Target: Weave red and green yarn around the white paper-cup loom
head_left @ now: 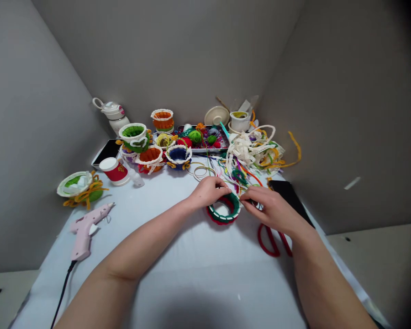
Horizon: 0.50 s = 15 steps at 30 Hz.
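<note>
A small round basket of dark green and red yarn, with a row of white stitches on its rim, rests on the table in front of me. My left hand grips its far left edge, thumb and fingers closed over the rim. At the basket's right side my right hand has its fingertips pinched together; whatever they hold is too small to make out. Under my right forearm lie red-handled scissors, their blades hidden by the hand. Green yarn lies loose just beyond the basket.
At left are a pink glue gun with a cord, a red-and-white cup and a white bottle. Several finished yarn baskets stand behind. A tray holds yarn balls, beside piled lace. A flat black object lies right.
</note>
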{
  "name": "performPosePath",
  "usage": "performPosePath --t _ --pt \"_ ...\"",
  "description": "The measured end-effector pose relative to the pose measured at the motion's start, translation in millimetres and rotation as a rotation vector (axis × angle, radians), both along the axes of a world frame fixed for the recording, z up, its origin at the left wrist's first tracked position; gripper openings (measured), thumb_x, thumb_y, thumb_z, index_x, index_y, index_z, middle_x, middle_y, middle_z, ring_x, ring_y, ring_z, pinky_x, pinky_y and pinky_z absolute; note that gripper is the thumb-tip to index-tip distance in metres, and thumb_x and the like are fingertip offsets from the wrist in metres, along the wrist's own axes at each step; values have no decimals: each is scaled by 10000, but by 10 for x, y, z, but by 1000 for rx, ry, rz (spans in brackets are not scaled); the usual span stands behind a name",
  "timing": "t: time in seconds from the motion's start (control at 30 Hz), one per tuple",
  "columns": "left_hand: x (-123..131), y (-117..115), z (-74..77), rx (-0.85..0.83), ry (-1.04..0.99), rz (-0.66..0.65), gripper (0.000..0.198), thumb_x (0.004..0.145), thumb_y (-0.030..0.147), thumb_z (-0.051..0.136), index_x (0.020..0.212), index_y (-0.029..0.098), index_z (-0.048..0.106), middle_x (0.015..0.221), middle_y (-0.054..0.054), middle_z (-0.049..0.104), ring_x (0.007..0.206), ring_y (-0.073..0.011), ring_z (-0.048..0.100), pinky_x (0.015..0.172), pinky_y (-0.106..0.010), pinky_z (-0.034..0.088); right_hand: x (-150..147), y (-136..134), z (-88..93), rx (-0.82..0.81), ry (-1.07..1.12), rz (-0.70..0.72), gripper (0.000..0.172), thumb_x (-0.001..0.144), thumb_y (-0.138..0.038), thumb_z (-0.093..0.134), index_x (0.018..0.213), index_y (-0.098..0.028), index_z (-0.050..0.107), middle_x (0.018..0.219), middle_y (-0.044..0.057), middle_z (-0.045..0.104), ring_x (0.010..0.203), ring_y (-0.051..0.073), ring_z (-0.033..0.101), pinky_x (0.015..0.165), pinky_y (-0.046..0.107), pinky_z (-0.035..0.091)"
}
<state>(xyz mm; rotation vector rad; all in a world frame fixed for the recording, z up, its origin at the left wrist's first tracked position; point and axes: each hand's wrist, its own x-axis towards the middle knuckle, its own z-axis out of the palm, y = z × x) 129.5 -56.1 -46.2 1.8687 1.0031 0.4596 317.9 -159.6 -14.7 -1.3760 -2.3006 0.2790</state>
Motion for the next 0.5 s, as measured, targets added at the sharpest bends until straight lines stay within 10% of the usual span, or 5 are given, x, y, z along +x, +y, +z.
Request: performPosePath --t 0.5 --pt "-51 66 34 -95 -24 -92 215 729 311 592 780 120 679 720 -26 663 659 -119 575 597 -221 433 38 174 -272 -207 116 -27 168 901 -225 499 856 -178 654 813 55 657 746 167 586 676 262 427"
